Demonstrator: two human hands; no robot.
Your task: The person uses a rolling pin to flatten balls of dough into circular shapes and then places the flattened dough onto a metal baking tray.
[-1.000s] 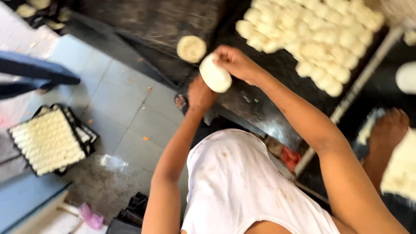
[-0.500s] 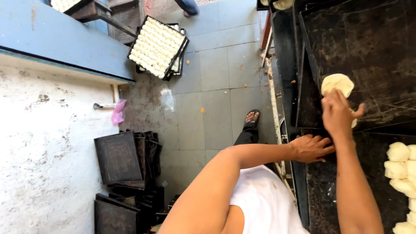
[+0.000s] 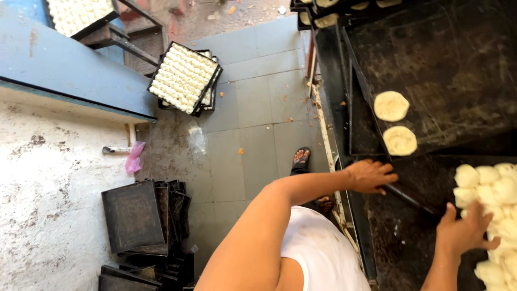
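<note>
Two flattened dough discs, one farther (image 3: pixel 391 105) and one nearer (image 3: pixel 399 140), lie side by side on a dark baking tray (image 3: pixel 458 70). My left hand (image 3: pixel 370 175) rests palm down on the near edge of that tray, fingers spread, holding nothing. My right hand (image 3: pixel 464 231) lies against a heap of pale dough balls (image 3: pixel 493 183) at the right edge, its fingertips touching them. No ball is lifted. A white shirt shows below my arms.
On the tiled floor (image 3: pixel 253 108) stands a black crate of dough pieces (image 3: pixel 184 77). Several dark trays (image 3: pixel 133 214) are stacked by a rough white wall. Also in view: a blue ledge (image 3: pixel 64 70), a pink bag (image 3: pixel 133 159) and a sandalled foot (image 3: pixel 300 159).
My right hand has left the disc it was pressing on the tray and moved back to the dough heap. A second disc now lies on the tray. My left hand stays on the edge.
</note>
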